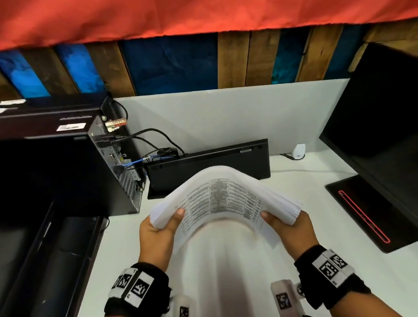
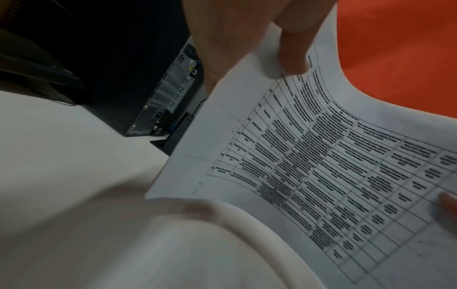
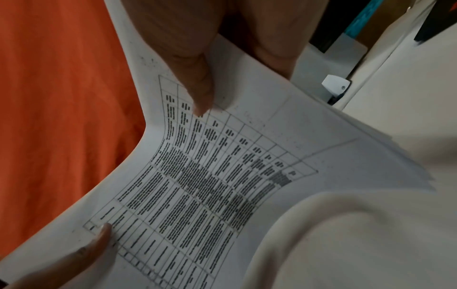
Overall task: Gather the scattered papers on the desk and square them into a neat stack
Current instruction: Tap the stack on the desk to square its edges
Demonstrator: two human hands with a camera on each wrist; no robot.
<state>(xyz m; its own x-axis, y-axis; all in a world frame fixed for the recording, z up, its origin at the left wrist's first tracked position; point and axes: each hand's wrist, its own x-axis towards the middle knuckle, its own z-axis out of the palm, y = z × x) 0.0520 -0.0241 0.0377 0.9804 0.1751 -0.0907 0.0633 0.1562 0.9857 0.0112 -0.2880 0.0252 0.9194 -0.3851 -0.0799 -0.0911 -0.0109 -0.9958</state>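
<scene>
A thick stack of white papers (image 1: 221, 195) with a printed table on the top sheet is held up above the white desk (image 1: 297, 226), bowed into an arch. My left hand (image 1: 158, 228) grips its left end, thumb on top. My right hand (image 1: 288, 223) grips the right end the same way. In the left wrist view the stack of papers (image 2: 321, 176) curves away from my left hand (image 2: 284, 45), whose thumb presses the top sheet. The right wrist view shows the papers (image 3: 210, 176) with my right hand (image 3: 195, 78) pinching them, sheet edges fanned at the right.
A black computer tower (image 1: 82, 164) with cables stands to the left. A black keyboard (image 1: 208, 166) leans on edge behind the papers. A black monitor (image 1: 396, 116) and its base (image 1: 369, 212) stand at the right. A small white object (image 1: 299, 151) sits by the back partition.
</scene>
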